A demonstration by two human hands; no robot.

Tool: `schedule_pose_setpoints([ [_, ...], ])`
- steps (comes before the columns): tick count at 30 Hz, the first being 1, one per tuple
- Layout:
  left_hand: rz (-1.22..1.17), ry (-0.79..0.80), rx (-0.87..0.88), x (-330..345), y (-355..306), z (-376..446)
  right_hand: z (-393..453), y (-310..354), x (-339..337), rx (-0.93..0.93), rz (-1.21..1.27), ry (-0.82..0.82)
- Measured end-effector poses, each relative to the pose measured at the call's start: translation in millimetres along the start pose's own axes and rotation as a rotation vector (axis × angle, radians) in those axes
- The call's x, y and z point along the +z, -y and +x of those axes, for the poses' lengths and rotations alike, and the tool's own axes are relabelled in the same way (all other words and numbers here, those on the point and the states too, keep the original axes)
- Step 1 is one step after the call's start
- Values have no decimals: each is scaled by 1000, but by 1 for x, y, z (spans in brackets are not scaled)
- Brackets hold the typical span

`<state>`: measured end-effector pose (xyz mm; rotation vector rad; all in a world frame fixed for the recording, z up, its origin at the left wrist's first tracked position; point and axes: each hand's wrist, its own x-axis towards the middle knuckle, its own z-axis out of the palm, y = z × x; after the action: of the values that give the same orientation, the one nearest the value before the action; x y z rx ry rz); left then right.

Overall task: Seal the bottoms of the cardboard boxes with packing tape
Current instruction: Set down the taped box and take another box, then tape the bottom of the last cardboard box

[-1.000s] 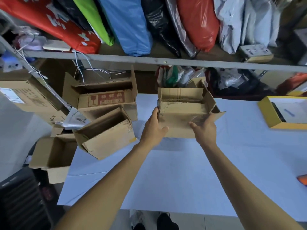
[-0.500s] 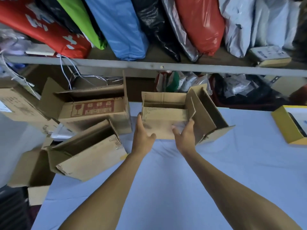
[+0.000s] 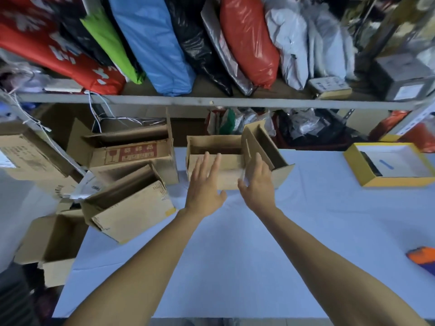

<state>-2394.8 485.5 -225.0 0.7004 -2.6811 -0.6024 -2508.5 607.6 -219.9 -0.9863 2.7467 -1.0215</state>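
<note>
Head view: a small open-topped cardboard box (image 3: 215, 161) stands on the white table (image 3: 235, 255) near its far edge, just below the shelf rail. The left hand (image 3: 204, 187) is spread flat in front of the box's near wall, fingers straight and fanned, gripping nothing; whether the fingertips actually touch the cardboard cannot be told. The right hand (image 3: 256, 184) lies at the box's right near corner with straight fingers, and under its palm a glossy strip of clear packing tape (image 3: 244, 178) shows on the corner (blurred, so its edges are hard to follow). A second cardboard box (image 3: 267, 154) leans tilted against the first box's right side, its open face turned up and to the right.

To the left, well apart from the hands, a box with a red fragile label (image 3: 131, 154) rests on the table's far left corner, and a tipped box (image 3: 131, 208) lies below it, partly overhanging the table edge. Another open box (image 3: 49, 243) sits lower, off the table. At the right, a yellow tray box (image 3: 367, 177) with a white inside sits on the table, and an orange object (image 3: 421, 257) pokes in at the right edge (too cut off to name). Above, the shelf (image 3: 211, 101) carries coloured plastic bags (image 3: 150, 43).
</note>
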Motion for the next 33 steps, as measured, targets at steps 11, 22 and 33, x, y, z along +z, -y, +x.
schedule_pose_setpoints([
  [11,184,212,78,48,-107,41,30,-94,-80,-40,-523,103],
  [22,356,239,-60,88,-168,69,68,-143,-93,-139,-429,364],
  [33,-255,310,-73,141,-263,-24,-77,-218,-196,-27,-154,253],
])
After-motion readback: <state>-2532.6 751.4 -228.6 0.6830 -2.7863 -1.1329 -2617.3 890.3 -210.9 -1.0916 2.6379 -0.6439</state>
